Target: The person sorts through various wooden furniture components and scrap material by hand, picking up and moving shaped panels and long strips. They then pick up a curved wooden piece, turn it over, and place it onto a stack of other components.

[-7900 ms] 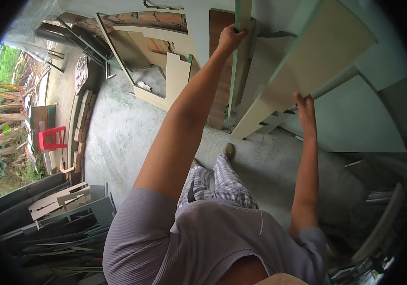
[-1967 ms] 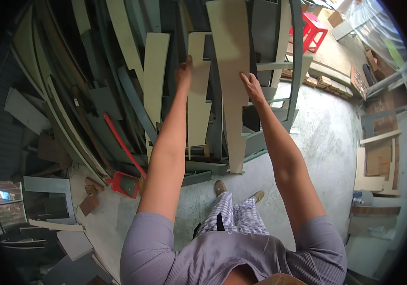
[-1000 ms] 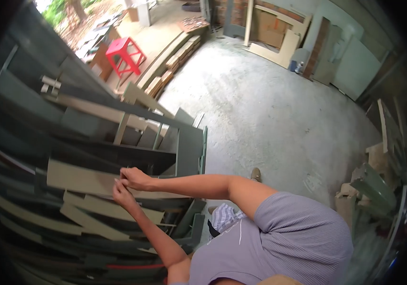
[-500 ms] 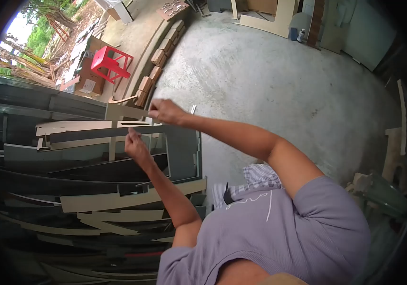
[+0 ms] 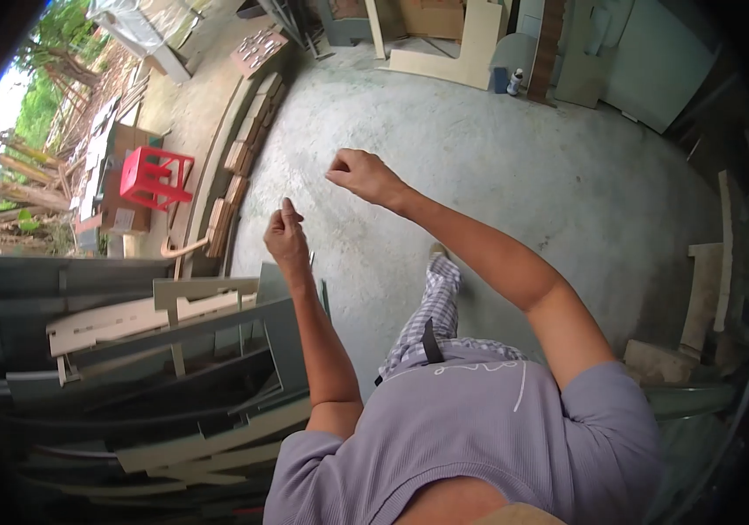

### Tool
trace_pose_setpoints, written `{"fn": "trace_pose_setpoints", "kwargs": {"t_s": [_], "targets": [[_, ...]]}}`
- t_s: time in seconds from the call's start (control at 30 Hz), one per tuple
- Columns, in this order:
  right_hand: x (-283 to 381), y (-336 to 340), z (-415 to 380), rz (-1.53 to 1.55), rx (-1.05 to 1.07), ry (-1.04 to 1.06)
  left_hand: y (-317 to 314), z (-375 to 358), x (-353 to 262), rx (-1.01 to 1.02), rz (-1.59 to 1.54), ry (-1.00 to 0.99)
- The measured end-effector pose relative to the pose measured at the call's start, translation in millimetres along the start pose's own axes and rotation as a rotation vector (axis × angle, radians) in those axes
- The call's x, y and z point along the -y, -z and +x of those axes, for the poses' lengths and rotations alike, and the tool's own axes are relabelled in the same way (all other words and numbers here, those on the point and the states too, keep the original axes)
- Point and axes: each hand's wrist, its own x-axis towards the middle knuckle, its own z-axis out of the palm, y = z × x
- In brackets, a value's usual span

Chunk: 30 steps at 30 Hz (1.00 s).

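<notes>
My left hand (image 5: 286,241) is raised beside the stacked sheet pieces, its fingers curled closed and thumb pointing up. Farther forward and to the right, my right hand (image 5: 365,177) is closed too, thumb and forefinger drawn together, above the concrete floor (image 5: 497,175). A gap separates the two hands. Whatever either hand may hold is hidden or too small to make out. The nearest things to my left hand are a grey panel (image 5: 282,337) and a tan panel (image 5: 208,287), both lying on the pile below it.
Long offcut strips (image 5: 208,437) fill the left side. Bricks (image 5: 236,157) line the floor's edge, with a red stool (image 5: 154,178) beyond. Boards (image 5: 667,66) and a small bottle (image 5: 515,81) stand at the back. More boards (image 5: 700,293) lean on the right.
My view has turned and the pile sits lower left. Both hands have moved away from over the panels, out toward the floor. One leg now shows stepping forward.
</notes>
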Motion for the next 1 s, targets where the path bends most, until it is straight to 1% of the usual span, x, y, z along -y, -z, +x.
{"fn": "trace_pose_setpoints", "kwargs": {"t_s": [0.03,0.07,0.13,0.17,0.2,0.27,0.33,0.4,0.47,0.5,0.57,0.63,0.67,0.73,0.8,0.83,0.87,0.93,1.0], "targets": [[-12.2,26.4,18.1,-0.013,-0.012,-0.018,-33.2,12.1,-8.2,0.036,-0.034,0.051],[-20.7,53.8,35.0,-0.02,-0.011,-0.033,-67.1,26.3,-14.1,0.023,0.078,-0.002],[-34.8,102.0,60.7,-0.045,-0.066,-0.128,-126.4,45.6,-34.9,0.135,-0.006,0.12],[-38.5,126.1,72.0,-0.009,-0.09,-0.091,-155.6,58.3,-47.6,0.188,-0.035,0.106],[-44.2,153.4,86.8,-0.007,-0.112,-0.092,-186.1,68.0,-61.4,0.23,0.001,0.109],[-46.0,206.6,102.3,-0.033,-0.156,-0.191,-244.5,87.4,-86.6,0.287,0.053,0.028],[-53.6,258.8,113.5,-0.025,-0.172,-0.227,-295.7,100.5,-115.5,0.35,0.077,0.043],[-68.4,305.2,124.0,-0.018,-0.232,-0.247,-345.2,113.3,-132.8,0.391,0.088,0.06],[-95.6,356.9,138.9,-0.051,-0.262,-0.24,-398.1,123.0,-143.0,0.441,0.099,-0.035],[-110.4,383.7,144.8,-0.077,-0.289,-0.226,-426.0,125.0,-149.3,0.437,0.096,-0.026],[-126.7,438.4,150.5,-0.039,-0.275,-0.242,-477.6,124.9,-167.5,0.459,0.104,-0.149],[-138.8,496.7,160.1,0.007,-0.264,-0.295,-532.3,124.9,-182.9,0.466,0.129,-0.127],[-143.9,527.8,166.3,0.007,-0.275,-0.288,-562.4,124.9,-193.0,0.485,0.154,-0.104],[-155.8,581.9,168.4,0.035,-0.328,-0.308,-618.4,121.1,-212.4,0.51,0.159,-0.139],[-169.4,641.6,182.6,0.026,-0.335,-0.301,-676.9,122.4,-238.7,0.576,0.21,-0.109],[-172.9,667.6,189.8,0.008,-0.352,-0.271,-704.2,120.9,-247.0,0.566,0.13,-0.146],[-178.2,690.1,197.1,-0.009,-0.365,-0.243,-730.3,122.7,-253.2,0.571,0.127,-0.14],[-182.6,733.1,209.9,0.018,-0.368,-0.268,-775.3,128.1,-267.0,0.576,0.096,-0.203],[-188.4,770.6,228.1,0.004,-0.355,-0.245,-816.5,135.6,-278.8,0.571,0.095,-0.208]]}}
